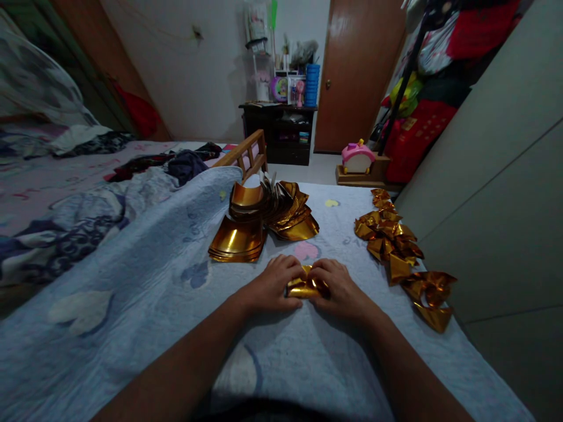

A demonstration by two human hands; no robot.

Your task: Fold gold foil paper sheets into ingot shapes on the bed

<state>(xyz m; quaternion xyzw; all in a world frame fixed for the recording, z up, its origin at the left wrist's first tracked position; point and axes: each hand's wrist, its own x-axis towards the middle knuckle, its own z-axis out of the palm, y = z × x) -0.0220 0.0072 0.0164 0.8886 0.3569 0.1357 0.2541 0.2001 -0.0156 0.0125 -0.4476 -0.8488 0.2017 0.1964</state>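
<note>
Between my two hands lies a small folded piece of gold foil paper (303, 291), low on the blue patterned bedspread (281, 357). My left hand (278, 284) grips its left end, thumb at the near edge and fingers over the top. At the right end my right hand (336, 286) holds it in the same way. Past my left hand rests a stack of curling gold foil sheets (240, 239), with more bent sheets (292, 214) fanned beside it. Several folded gold foil pieces (387, 234) form a row along the bed's right side.
A pale cabinet (497, 223) borders the bed on the right. Rumpled clothes (185, 166) lie to the left, near a wooden bed rail (246, 153). Beyond the bed stand a dark low cabinet (288, 149), a wooden door (356, 76) and a pink toy (358, 158).
</note>
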